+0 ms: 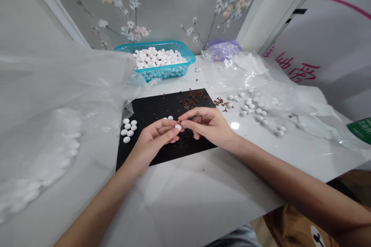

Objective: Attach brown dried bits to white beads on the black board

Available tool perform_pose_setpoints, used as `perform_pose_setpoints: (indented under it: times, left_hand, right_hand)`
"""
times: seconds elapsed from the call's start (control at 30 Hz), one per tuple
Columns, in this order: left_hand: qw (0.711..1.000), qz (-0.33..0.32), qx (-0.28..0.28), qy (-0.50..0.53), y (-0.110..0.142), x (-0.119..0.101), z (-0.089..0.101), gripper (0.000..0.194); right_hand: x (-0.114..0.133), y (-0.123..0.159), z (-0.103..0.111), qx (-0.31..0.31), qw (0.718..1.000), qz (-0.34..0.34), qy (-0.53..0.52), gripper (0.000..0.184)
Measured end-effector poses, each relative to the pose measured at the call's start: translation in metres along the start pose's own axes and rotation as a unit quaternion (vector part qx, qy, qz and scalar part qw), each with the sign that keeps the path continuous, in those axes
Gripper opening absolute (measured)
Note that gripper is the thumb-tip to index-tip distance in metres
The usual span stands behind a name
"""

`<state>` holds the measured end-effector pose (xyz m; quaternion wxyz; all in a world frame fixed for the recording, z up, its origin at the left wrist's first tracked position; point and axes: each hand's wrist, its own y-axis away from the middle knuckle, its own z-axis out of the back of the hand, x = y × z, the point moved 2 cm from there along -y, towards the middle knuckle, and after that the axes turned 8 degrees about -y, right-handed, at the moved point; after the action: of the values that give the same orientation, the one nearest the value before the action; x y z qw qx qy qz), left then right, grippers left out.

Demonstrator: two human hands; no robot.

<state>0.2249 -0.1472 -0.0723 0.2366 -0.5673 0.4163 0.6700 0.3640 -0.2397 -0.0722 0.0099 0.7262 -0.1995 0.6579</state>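
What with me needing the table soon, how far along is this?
Probably done: white balls in the blue basket, brown bits among them. In hand: one white ball in the left hand, a brown piece at the right hand. Apparently left: loose balls on the black mat, the clear bag's balls, piled brown pieces.

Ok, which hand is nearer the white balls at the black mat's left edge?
Left. The left hand is just right of the white balls; the right hand is farther right, past it.
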Motion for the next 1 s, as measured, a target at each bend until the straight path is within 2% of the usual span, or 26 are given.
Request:
perform_pose_setpoints:
  times: [0.37, 0.73, 1.0]
  left_hand:
    - [1.0, 0.001, 0.026, -0.001, 0.0, 0.003, 0.001, 0.022]
    - [1.0, -0.005, 0.028, -0.001, -0.002, 0.007, 0.004, 0.02]
    - [0.999, -0.009, 0.037, -0.015, -0.002, 0.006, 0.003, 0.021]
  right_hand:
    - [-0.003, -0.001, 0.0, 0.016, 1.0, -0.022, 0.012, 0.017]
    - [-0.002, -0.002, -0.001, 0.03, 0.998, -0.047, -0.002, 0.017]
    - [-0.012, -0.002, 0.002, 0.026, 0.998, -0.05, 0.039, 0.023]
